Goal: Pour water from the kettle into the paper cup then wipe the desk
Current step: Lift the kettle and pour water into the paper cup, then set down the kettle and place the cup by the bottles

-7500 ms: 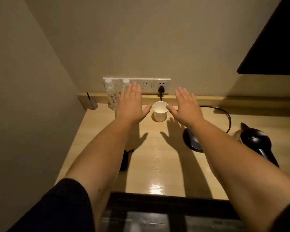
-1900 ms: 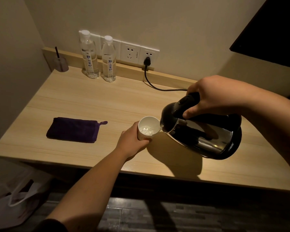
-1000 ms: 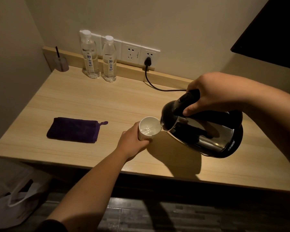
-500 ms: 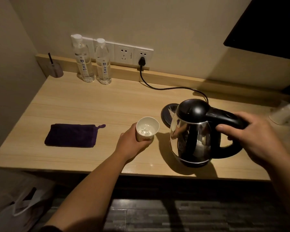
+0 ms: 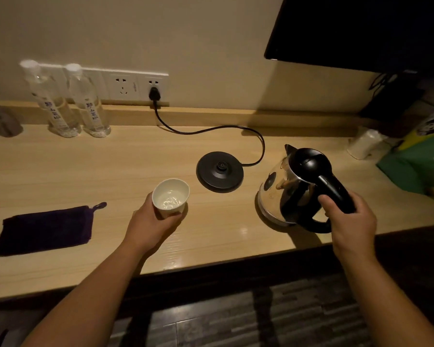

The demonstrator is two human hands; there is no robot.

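A white paper cup (image 5: 171, 196) with water in it stands on the light wooden desk (image 5: 110, 171), and my left hand (image 5: 150, 225) is wrapped around its near side. The steel kettle (image 5: 293, 189) with a black lid and handle stands upright on the desk to the right of its black base (image 5: 219, 171). My right hand (image 5: 348, 221) grips the kettle's handle. A dark purple cloth (image 5: 45, 227) lies flat on the desk at the left, apart from both hands.
Two clear water bottles (image 5: 70, 101) stand at the back left below a wall socket strip (image 5: 133, 85), where the base's black cord (image 5: 211, 130) is plugged in. A small holder (image 5: 3, 121) sits far left. A paper roll (image 5: 365, 144) and a green bag (image 5: 421, 159) crowd the right end.
The kettle went from tilted over the cup to upright, then moved right and came down on the desk beside its base. My left hand stayed on the cup.
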